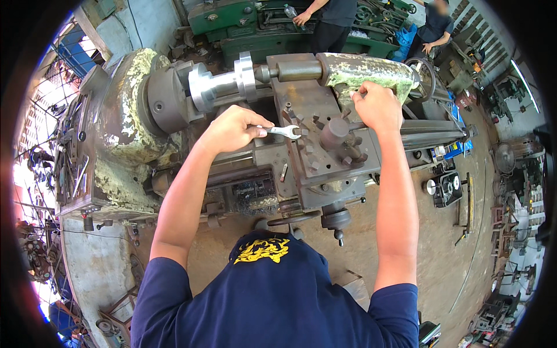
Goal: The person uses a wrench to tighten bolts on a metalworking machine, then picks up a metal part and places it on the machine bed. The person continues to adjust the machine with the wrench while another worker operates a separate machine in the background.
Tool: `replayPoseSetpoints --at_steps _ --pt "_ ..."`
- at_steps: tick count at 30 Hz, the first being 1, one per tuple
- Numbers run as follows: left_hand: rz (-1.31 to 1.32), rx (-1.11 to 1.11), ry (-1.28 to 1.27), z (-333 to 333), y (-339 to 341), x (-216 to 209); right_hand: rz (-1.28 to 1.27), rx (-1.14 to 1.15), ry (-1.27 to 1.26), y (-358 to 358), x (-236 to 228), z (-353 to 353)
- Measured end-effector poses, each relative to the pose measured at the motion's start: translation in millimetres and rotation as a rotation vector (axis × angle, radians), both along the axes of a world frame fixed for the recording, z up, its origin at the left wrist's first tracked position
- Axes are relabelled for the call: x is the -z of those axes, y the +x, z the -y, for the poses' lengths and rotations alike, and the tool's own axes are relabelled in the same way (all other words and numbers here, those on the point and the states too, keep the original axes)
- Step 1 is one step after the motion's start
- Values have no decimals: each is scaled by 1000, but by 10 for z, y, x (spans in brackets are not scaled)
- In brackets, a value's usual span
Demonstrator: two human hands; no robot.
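Note:
My left hand (231, 129) is closed around the shank of a silver open-end wrench (283, 131). The wrench's jaw points right and lies at a square-headed bolt on the left side of the lathe's tool post (335, 134); whether it grips the bolt I cannot tell. Several such bolts stand around the post. My right hand (378, 108) is curled beyond the post, in front of the tailstock (368, 71), fingers pinched together. What it holds, if anything, is hidden. A shiny spool-shaped metal workpiece (223, 83) sits between the chuck (167, 98) and the tailstock centre.
Below the tool post are a handwheel (295, 218) and a ball-ended crank (339, 236). Metal chips (255, 196) lie beside the carriage. Loose tools rest on the headstock (78, 168). Across the back stands a green machine (261, 32), with two people near it, one holding a bottle.

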State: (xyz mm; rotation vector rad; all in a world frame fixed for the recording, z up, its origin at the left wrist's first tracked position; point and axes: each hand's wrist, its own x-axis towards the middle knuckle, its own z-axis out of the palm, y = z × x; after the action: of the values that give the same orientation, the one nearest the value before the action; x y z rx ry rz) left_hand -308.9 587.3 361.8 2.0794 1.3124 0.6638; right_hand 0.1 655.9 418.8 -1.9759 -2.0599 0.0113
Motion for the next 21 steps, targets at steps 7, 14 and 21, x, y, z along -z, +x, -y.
replayPoseSetpoints --at_steps 7,14,21 --pt "34 -5 -109 29 25 -44 9 0 -2 -2 -16 44" --pt "10 -36 -28 59 172 -57 30 -21 18 13 0 72" --pt "-59 -391 8 924 789 -53 44 -32 30 6 4 84"
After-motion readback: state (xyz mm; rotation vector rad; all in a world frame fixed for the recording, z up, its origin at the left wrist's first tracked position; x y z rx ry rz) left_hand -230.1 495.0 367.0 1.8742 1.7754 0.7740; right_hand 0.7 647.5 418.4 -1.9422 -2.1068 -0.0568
